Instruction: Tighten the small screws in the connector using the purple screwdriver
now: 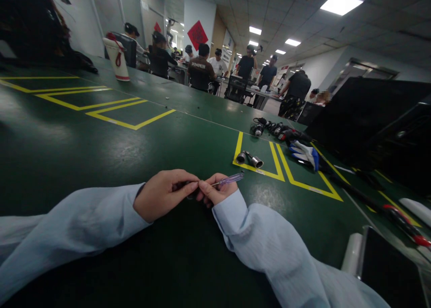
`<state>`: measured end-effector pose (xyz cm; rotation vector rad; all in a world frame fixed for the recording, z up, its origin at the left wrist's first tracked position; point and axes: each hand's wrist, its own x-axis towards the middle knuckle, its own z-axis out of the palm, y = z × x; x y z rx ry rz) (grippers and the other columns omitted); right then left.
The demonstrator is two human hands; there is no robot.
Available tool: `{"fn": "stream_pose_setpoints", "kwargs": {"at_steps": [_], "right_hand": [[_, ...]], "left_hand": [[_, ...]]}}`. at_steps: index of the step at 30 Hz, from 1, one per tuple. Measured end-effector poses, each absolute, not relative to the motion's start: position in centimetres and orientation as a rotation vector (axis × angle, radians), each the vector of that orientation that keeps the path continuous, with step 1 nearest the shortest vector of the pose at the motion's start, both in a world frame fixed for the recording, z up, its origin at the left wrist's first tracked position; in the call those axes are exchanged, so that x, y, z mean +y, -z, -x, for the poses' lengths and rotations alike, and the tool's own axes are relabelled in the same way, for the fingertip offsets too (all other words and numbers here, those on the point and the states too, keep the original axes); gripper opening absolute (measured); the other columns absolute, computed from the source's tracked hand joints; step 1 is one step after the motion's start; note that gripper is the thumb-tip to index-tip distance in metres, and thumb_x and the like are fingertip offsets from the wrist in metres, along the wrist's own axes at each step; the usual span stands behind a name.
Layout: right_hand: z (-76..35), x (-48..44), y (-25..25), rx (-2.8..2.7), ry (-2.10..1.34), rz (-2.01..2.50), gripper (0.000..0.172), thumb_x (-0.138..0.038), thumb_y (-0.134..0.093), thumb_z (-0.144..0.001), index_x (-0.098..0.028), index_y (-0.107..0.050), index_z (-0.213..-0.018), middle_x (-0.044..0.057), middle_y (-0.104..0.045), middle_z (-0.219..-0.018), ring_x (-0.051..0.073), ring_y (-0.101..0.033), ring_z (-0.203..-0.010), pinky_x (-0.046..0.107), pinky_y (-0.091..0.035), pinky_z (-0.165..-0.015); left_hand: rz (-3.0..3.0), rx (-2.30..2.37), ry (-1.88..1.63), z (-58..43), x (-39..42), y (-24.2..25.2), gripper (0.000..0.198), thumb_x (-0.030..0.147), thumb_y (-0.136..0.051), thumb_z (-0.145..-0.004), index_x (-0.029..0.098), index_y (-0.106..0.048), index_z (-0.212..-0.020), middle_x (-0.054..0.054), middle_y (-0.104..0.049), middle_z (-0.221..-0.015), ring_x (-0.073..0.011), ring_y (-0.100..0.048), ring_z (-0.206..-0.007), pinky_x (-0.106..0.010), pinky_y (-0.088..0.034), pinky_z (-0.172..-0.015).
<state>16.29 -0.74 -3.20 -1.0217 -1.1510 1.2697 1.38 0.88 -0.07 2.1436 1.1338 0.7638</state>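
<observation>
My right hand [220,190] is closed round a small screwdriver [232,178] with a clear purplish handle. The handle points up and to the right, away from my fingers, while the thin shaft runs left toward my other hand. My left hand [161,193] is closed too, its thumb and fingers pinching something small and dark that is mostly hidden. The fingertips of both hands meet just above the green table [188,142]. Beyond my right hand, two short metal cylinders [257,162] lie inside a yellow-taped outline [281,164].
Black cabled parts [258,130] and a white-and-blue glove [305,154] lie at the back right. A red-and-black tool [406,225] and a dark flat device [387,272] are nearer on the right. A white cup [117,61] stands far left. Several people sit or stand beyond.
</observation>
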Motion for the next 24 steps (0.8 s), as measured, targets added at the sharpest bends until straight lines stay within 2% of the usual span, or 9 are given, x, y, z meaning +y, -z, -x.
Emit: {"fn": "stream_pose_setpoints", "kwargs": {"at_steps": [5,16,20,24], "right_hand": [[-16.7,-0.39,3.18,-1.067,-1.329,0.921,0.03,-0.04,-0.068,-0.064,-0.017,-0.05,-0.062,-0.004,-0.061,-0.049,0.005,-0.045,-0.034,0.017,-0.037,-0.033],[-16.0,-1.2,3.5,-1.235,-0.918,1.02,0.017,-0.032,-0.061,-0.07,-0.017,-0.055,-0.064,-0.001,-0.06,-0.054,0.007,-0.047,-0.042,0.02,-0.038,-0.042],[-16.19,-1.08,3.65,-1.332,-0.848,1.069,0.018,-0.033,-0.061,-0.071,-0.018,-0.057,-0.063,0.0,-0.061,-0.055,0.009,-0.047,-0.044,0.021,-0.037,-0.042],[-16.1,-1.17,3.6,-1.398,-0.816,1.073,0.02,-0.035,-0.059,-0.072,-0.018,-0.058,-0.063,0.001,-0.06,-0.056,0.01,-0.047,-0.045,0.021,-0.037,-0.042]], "left_hand": [[-1.914,1.149,-0.761,-1.34,1.08,-0.05,0.033,0.037,-0.051,-0.075,0.013,-0.065,-0.092,-0.006,-0.067,-0.076,-0.0151,-0.06,-0.059,-0.024,-0.049,-0.049],[-1.655,1.148,-0.854,-1.77,1.03,-0.76,0.031,0.035,-0.057,-0.067,0.013,-0.066,-0.088,-0.004,-0.068,-0.071,-0.0131,-0.059,-0.054,-0.024,-0.051,-0.05],[-1.636,1.15,-0.836,-1.95,0.91,-0.75,0.03,0.033,-0.061,-0.062,0.014,-0.064,-0.086,-0.004,-0.068,-0.072,-0.0156,-0.061,-0.062,-0.024,-0.051,-0.052],[-1.674,1.145,-0.891,-1.98,0.72,-0.72,0.027,0.027,-0.063,-0.057,0.014,-0.063,-0.081,-0.005,-0.068,-0.076,-0.0181,-0.063,-0.072,-0.026,-0.052,-0.061]]}}
